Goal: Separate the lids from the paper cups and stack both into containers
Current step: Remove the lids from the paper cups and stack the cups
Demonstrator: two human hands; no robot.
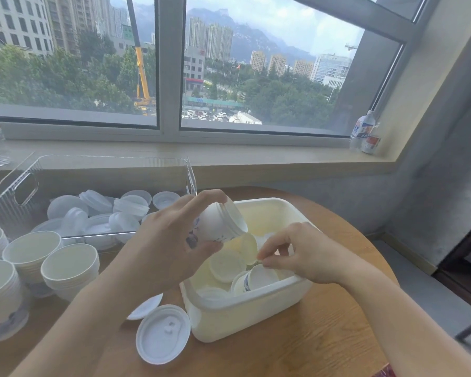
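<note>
My left hand [172, 240] grips a lidded paper cup [218, 223], tipped on its side with its lid [235, 213] facing right, held above the white tub [245, 308]; thumb on top, fingers curled beneath. My right hand [297, 254] hangs over the tub's right half, thumb and forefinger pinched together at the rim of a translucent lid [246, 246] just below the held cup; whether they actually clamp that rim, I cannot tell. The two hands are near each other but apart. Inside the tub lie more lidded cups [256, 278] on their sides, jumbled against one another. On the wooden table [324, 336], just left of the tub's near corner, two loose white lids [162, 333] lie flat, the farther one partly hidden by my left forearm. To the far left stands a clear plastic bin [19, 191] with a cut-out handle, holding a loose heap of separated lids [104, 213]. Nearer, at the left edge, four stacks of nested empty cups [68, 268] stand upright, mouths up, touching one another. Beyond the table runs a windowsill [256, 156]; at its far right end stand a plastic bottle [360, 130] and a small container [370, 144] beside it.
</note>
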